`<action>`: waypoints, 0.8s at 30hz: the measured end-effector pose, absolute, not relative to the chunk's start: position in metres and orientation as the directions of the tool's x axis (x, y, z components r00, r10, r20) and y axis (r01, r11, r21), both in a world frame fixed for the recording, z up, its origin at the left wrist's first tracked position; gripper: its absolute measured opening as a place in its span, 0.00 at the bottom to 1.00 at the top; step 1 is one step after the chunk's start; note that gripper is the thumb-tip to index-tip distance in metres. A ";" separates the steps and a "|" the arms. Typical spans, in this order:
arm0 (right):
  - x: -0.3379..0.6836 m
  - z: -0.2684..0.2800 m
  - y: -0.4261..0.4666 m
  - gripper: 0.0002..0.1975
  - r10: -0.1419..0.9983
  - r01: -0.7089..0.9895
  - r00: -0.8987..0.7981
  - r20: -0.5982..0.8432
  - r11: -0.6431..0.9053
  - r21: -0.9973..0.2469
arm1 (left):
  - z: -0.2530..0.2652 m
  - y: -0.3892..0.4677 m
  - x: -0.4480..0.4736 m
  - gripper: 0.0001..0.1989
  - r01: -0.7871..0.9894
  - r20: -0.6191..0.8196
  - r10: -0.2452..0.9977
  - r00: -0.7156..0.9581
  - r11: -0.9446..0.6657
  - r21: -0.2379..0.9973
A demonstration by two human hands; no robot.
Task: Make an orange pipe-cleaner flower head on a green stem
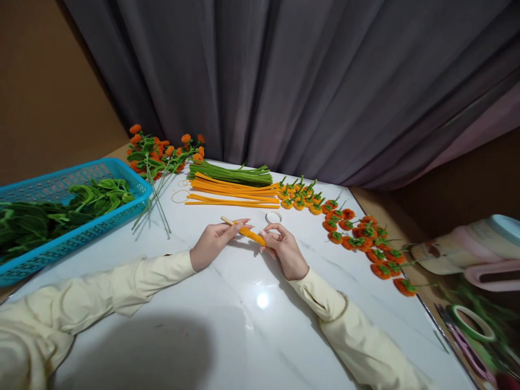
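Note:
A thin wooden stick (227,221) sits between the thumb and fingers of my left hand (215,242). Around its right part an orange-yellow pipe cleaner (251,234) is wound in a tight coil. My right hand (286,252) pinches the coil's right end with thumb and fingertips. Just beyond my right hand lies a white ring, seemingly a tape roll (273,218). Farther back are loose orange-yellow pipe cleaners (235,187) in a row, with a bundle of green pipe cleaners (231,174) behind them.
At left stands a blue basket (93,219) of green leaves. Orange flowers with stems (162,151) lie at the back left. Yellow flower heads (299,197) and orange flower heads (357,238) line the right side. Beyond the table's right edge are a jug (459,246), green tape (471,322) and scissors (467,346).

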State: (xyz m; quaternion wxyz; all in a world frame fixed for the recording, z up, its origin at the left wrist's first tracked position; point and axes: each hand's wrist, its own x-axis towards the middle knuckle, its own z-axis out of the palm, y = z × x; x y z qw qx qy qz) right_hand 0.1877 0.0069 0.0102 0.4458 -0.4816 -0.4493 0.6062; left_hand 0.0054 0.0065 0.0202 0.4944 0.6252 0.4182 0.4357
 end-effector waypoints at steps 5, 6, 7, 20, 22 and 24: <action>0.188 0.010 0.007 0.18 0.977 -0.174 -0.124 -0.176 -0.196 -0.965 | 0.019 0.002 0.013 0.15 0.145 0.256 0.909 0.330 -0.317 0.937; 0.189 0.009 0.008 0.18 0.977 -0.178 -0.124 -0.172 -0.192 -0.965 | 0.018 0.002 0.015 0.15 0.152 0.286 0.902 0.323 -0.348 0.925; 0.189 0.009 0.008 0.18 0.978 -0.181 -0.122 -0.168 -0.189 -0.965 | 0.018 0.003 0.018 0.15 0.160 0.312 0.896 0.316 -0.375 0.913; 0.193 0.012 0.009 0.18 0.962 -0.240 -0.159 -0.223 -0.257 -0.936 | 0.009 0.018 0.031 0.20 0.372 0.237 0.936 0.262 -0.324 0.870; 0.193 0.013 0.010 0.19 0.953 -0.219 -0.172 -0.250 -0.285 -0.933 | 0.010 0.021 0.030 0.22 0.368 0.133 0.957 0.258 -0.225 0.902; 0.193 0.013 0.011 0.19 0.946 -0.213 -0.177 -0.271 -0.306 -0.928 | 0.010 0.022 0.030 0.23 0.317 0.061 0.962 0.267 -0.148 0.937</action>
